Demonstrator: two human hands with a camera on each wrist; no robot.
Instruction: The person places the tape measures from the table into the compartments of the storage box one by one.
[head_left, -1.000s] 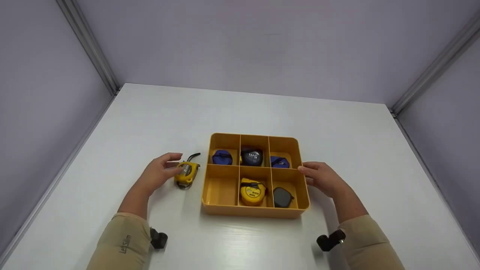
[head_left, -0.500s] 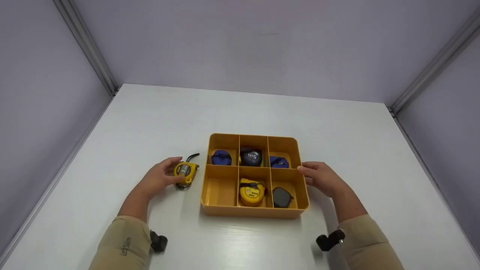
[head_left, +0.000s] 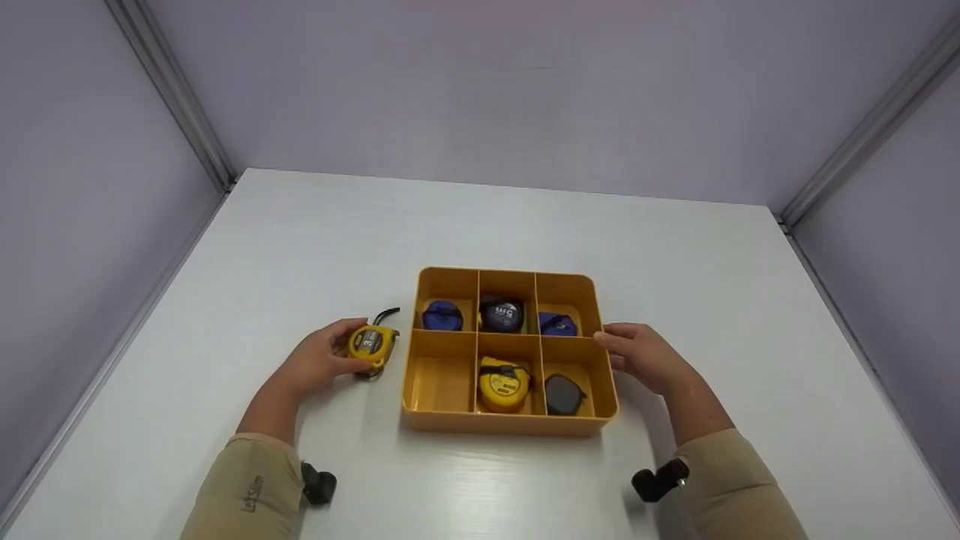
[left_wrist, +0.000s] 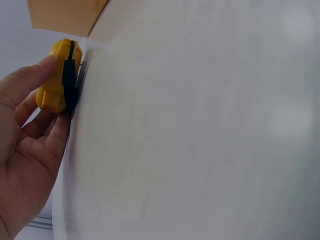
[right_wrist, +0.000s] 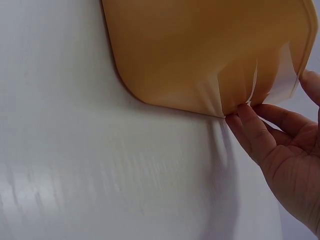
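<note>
A six-compartment tray [head_left: 510, 426] is placed on the table [head_left: 480, 217], near its front. A tape measure [head_left: 371, 341] is held by the left hand [head_left: 319, 360] just left of the tray. The tray's right wall is touched by the right hand [head_left: 645, 356]. Five compartments are occupied by one item each; the front-left compartment [head_left: 439, 375] is not.

Yellow tape measure [head_left: 371, 343] with a grey face label and black strap, at the left. Orange-yellow tray [head_left: 609, 390], six compartments: far row holds a blue tape measure [head_left: 442, 316], a black one with white lettering [head_left: 502, 314], another blue one [head_left: 558, 325]; near row holds a yellow tape measure with black trim [head_left: 505, 383] and a dark grey one [head_left: 565, 394]. White table [head_left: 315, 225], faintly grained. Pale lilac walls [head_left: 525, 82]. Beige sleeves [head_left: 244, 491].
</note>
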